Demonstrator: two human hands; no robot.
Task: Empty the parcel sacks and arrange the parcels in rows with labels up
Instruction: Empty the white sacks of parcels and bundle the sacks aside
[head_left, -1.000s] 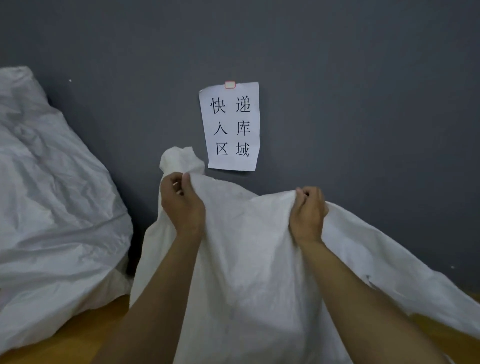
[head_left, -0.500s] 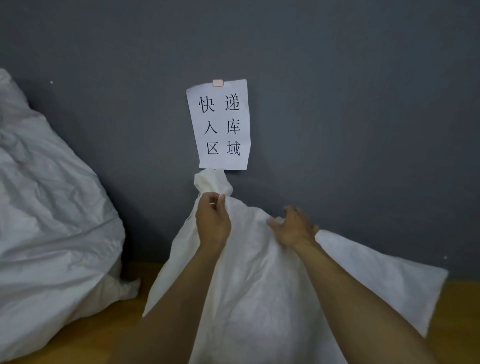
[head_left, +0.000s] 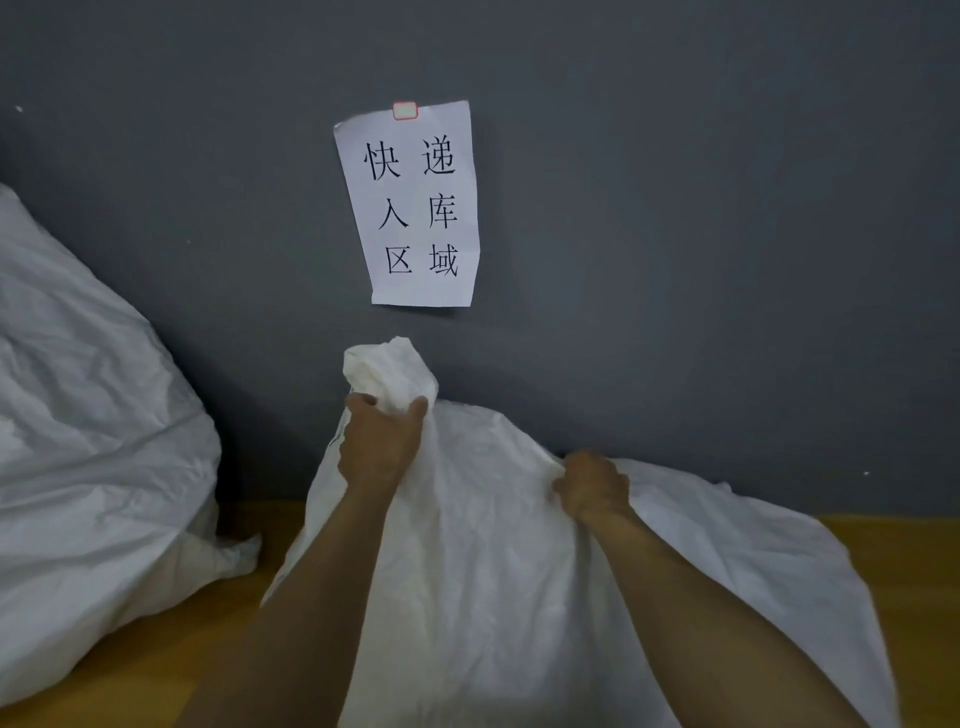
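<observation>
Dim and flat, soft shadow on the grey wall (head_left: 727, 208) beside the big sack (head_left: 93, 415), mild blur, edges bowed by wide-angle.

The floor (head_left: 914, 566) is yellow-brown wood and meets a grey wall (head_left: 727, 260) at 12 o'clock. Two white sacks lie on it: a bulging sack (head_left: 88, 467) at 9 o'clock and a limp sack (head_left: 493, 597) spreading from the centre toward 5 o'clock. Bare floor shows between them at 7 o'clock.

The sack (head_left: 493, 597) runs off the bottom edge, the second sack (head_left: 93, 441) off the left; contents of both are hidden
</observation>
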